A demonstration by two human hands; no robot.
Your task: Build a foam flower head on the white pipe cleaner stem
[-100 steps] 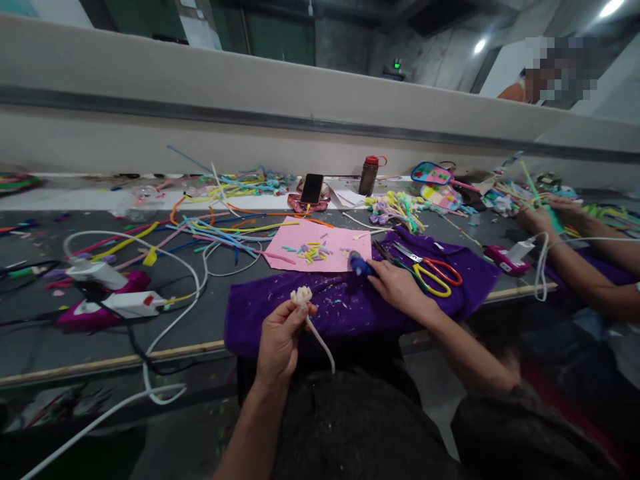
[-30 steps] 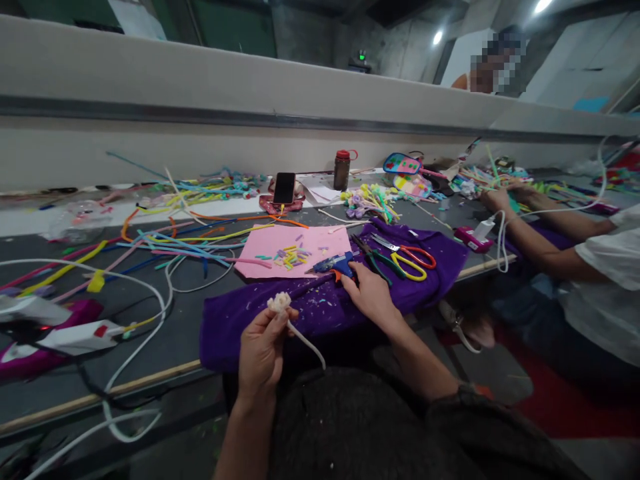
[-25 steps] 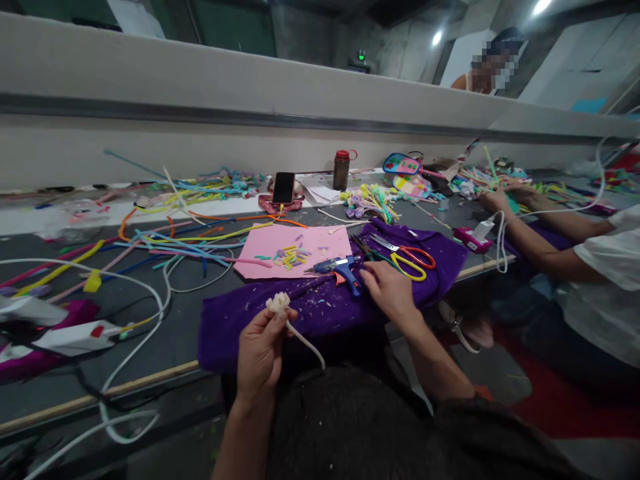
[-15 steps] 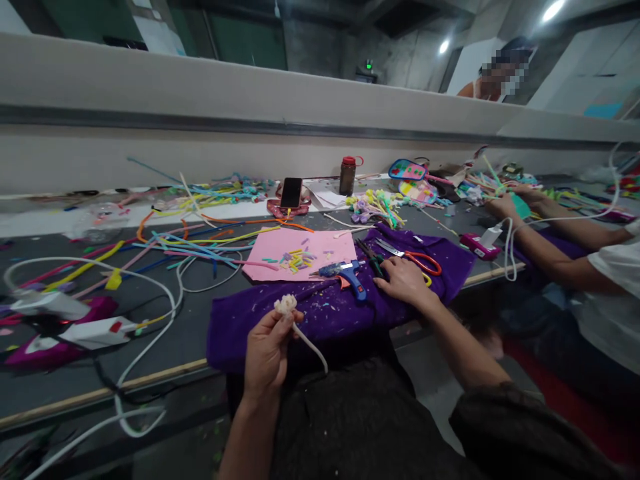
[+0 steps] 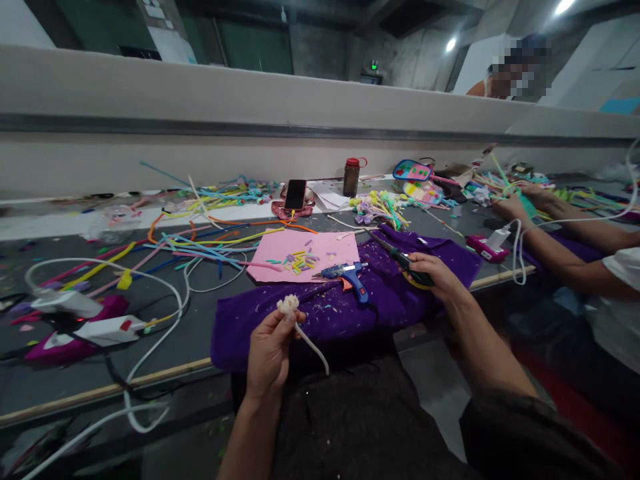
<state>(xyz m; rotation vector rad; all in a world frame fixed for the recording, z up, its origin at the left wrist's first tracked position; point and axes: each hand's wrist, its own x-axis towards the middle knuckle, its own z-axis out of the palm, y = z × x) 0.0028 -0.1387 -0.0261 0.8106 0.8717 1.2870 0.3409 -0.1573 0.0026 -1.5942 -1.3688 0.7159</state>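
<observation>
A small white pipe-cleaner flower (image 5: 289,305), its stem trailing down, is pinched upright in the closed fingers of the left hand (image 5: 270,350), above the near edge of a purple cloth (image 5: 340,313). Green-handled pliers (image 5: 403,259) are gripped by the right hand (image 5: 437,279) over the cloth. A blue glue gun (image 5: 346,275) is seen lying between the two hands.

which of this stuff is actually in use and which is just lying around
In use:
left hand pinching the white flower stem
right hand gripping the pliers
purple cloth

Lying about:
blue glue gun
pink sheet
phone
brown bottle
</observation>
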